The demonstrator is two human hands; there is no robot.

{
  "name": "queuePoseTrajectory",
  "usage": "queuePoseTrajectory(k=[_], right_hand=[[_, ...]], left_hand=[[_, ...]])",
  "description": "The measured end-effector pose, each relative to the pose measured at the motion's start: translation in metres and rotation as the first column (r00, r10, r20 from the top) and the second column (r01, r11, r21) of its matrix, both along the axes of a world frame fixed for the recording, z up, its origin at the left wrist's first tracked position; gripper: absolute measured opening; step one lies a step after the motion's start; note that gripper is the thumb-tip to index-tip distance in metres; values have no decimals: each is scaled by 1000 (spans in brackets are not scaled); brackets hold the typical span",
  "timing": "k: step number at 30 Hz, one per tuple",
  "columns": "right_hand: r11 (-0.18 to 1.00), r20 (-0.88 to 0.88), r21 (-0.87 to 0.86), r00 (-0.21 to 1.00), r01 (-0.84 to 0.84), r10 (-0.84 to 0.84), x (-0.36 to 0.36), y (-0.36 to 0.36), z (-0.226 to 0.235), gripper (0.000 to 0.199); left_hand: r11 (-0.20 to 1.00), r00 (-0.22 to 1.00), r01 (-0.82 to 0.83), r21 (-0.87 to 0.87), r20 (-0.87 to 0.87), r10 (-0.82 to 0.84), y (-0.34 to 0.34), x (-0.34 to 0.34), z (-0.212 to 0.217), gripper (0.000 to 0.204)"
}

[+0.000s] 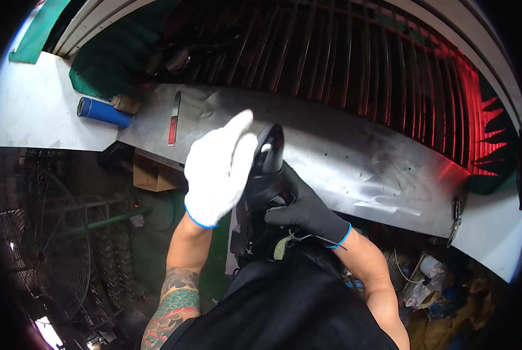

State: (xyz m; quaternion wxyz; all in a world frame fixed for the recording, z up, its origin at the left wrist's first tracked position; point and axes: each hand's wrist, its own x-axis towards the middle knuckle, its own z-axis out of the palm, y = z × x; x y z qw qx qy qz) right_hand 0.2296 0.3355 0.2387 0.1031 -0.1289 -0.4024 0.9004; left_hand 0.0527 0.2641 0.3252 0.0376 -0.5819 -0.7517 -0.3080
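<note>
Looking down from the head camera, I take the curved metal sheet [354,157] as my landmark; it runs across the middle of the view from upper left to lower right.

Containers first: just below the sheet's left end I see a brown cardboard box [153,175], but I cannot tell what is inside it. Below the sheet's right end lies a heap of bags and rags [430,291], their contents too cluttered to make out.

The black power tool [264,181] is held upright in front of the sheet's middle, close to the body. It is glossy black, with a rounded top that catches a small highlight and a bulkier dark housing lower down; finer detail is lost in shadow.

My left hand [219,172], in a white knit glove with a blue cuff, lies against the tool's left side with the fingers stretched up and mostly straight, so it rests on the tool rather than closing around it. My right hand [307,213], in a black glove with a blue cuff, is wrapped around the tool's lower body from the right, fingers curled tight.

On the sheet's upper left part lies a utility knife [174,119] with a red handle. Just left of the sheet's end sits a blue cylinder [104,112]. Above the sheet stand rows of dark fins [331,58], lit red at the right. Far below the sheet's left end I see a wire fan guard [45,245].
</note>
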Motion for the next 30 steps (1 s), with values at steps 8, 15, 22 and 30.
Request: queuePoseTrajectory(k=[8,15,22,30], right_hand=[[990,79,120,995,-75,66,6,-14,4,114],[977,101,204,991,64,-86,7,-7,16,117],[884,34,-400,967,243,-251,3,4,-16,59],[694,142,-492,834,526,-533,19,62,-33,41]], left_hand=[[952,989,-42,304,148,-3,12,6,-15,35],[996,890,19,-88,456,23,-19,10,-4,92],[904,571,29,427,735,-366,-32,26,21,113],[978,897,123,170,403,-183,-55,15,-28,79]])
